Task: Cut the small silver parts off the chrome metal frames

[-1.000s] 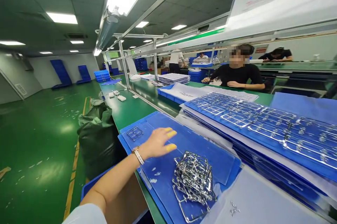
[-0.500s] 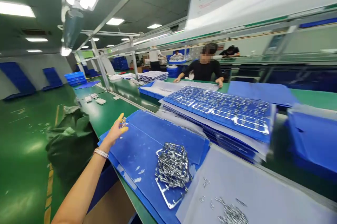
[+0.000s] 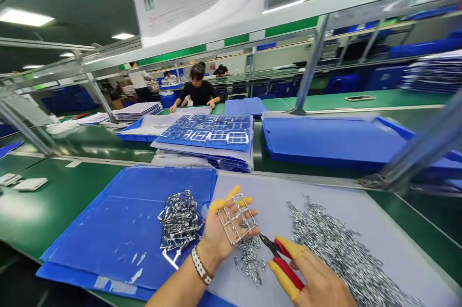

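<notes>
My left hand [image 3: 224, 232] holds a small metal frame of parts [image 3: 236, 218] in its fingers, palm up, above a grey sheet [image 3: 325, 186]. Yellow finger cots cover its fingertips. My right hand [image 3: 310, 275] grips red-handled cutters [image 3: 279, 254], whose tip points at the frame's lower edge. A small heap of cut metal pieces [image 3: 249, 261] lies under the frame. A pile of empty metal frames [image 3: 179, 220] rests on the blue tray [image 3: 119, 215] to the left.
A wide spread of small metal parts [image 3: 342, 249] covers the grey sheet's right side. Behind it stand a stack of blue sheets with metal frames [image 3: 209, 136], a blue bin [image 3: 332, 138] and slanted rack posts [image 3: 314, 52]. Other people work at the far benches.
My view has swung right from the bench's left end. My left hand picked a frame from the blue tray's far corner and brought it over the grey sheet. My right hand with the cutters came into view.
</notes>
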`<action>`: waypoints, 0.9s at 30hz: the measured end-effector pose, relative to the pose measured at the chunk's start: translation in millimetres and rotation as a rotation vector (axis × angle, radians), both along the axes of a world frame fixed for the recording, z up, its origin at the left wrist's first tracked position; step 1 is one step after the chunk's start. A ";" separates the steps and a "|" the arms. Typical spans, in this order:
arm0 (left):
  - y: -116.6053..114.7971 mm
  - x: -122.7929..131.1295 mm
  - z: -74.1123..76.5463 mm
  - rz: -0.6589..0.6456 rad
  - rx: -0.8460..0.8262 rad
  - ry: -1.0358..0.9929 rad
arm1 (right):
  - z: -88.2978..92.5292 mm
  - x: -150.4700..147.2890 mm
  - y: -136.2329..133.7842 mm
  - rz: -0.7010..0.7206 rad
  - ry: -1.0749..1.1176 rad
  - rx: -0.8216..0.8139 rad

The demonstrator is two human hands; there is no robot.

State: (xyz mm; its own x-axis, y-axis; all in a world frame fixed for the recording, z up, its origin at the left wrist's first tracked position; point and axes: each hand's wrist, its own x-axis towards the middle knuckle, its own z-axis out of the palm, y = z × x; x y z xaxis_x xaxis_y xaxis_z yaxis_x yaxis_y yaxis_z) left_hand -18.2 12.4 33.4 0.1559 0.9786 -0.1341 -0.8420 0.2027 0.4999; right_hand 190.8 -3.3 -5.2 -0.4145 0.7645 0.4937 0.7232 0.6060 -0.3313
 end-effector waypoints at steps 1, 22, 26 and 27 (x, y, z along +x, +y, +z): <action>0.3 9.8 -8.6 -0.014 -0.027 -0.008 | 6.7 -4.5 -1.8 -0.036 -0.012 -0.005; -1.2 28.8 -37.6 0.047 -0.092 0.144 | 45.3 -54.0 10.3 -0.102 -0.296 -0.302; -1.2 29.0 -37.5 0.051 -0.079 0.145 | 47.5 -53.7 9.9 -0.106 -0.309 -0.332; -1.2 29.1 -37.7 0.052 -0.074 0.150 | 47.9 -53.8 9.8 -0.104 -0.308 -0.332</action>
